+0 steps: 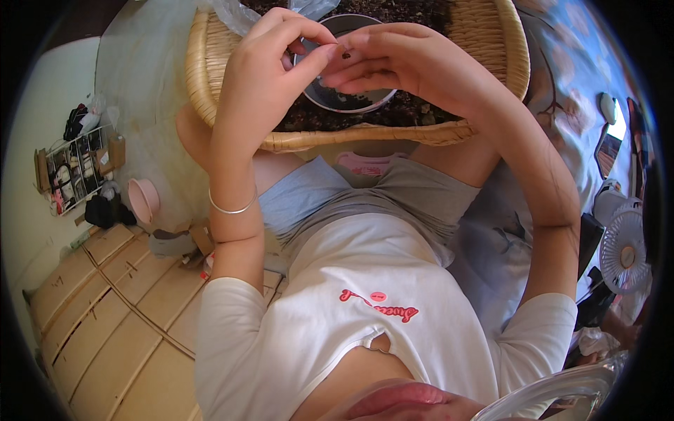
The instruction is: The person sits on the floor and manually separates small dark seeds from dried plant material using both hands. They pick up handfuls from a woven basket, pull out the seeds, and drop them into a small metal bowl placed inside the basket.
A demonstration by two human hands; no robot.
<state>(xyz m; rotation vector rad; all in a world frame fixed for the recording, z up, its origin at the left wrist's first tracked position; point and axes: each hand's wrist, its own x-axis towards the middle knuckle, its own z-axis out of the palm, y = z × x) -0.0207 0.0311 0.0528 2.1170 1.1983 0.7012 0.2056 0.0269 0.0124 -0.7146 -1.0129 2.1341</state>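
Note:
My left hand [287, 47] has thumb and forefinger brought together at the fingertips of my right hand [384, 55]. A small dark piece [346, 55], perhaps dried plant matter, shows against the fingers of my right hand. Whether my left fingertips also grip something is too small to tell. Below both hands is a round, pale-rimmed bowl [342, 111], partly hidden by them, with dark bits inside. The bowl stands in a woven wicker tray [476, 39] amid a layer of dark, dried-looking plant material [421, 108].
A clear plastic bag [231, 14] lies at the tray's far left. The tray rests over my knees, above a pink plastic object [368, 163]. Patterned fabric [558, 68] and a small fan [626, 252] are at the right. Leftward are a pink basin [143, 200] and cardboard flooring [131, 316].

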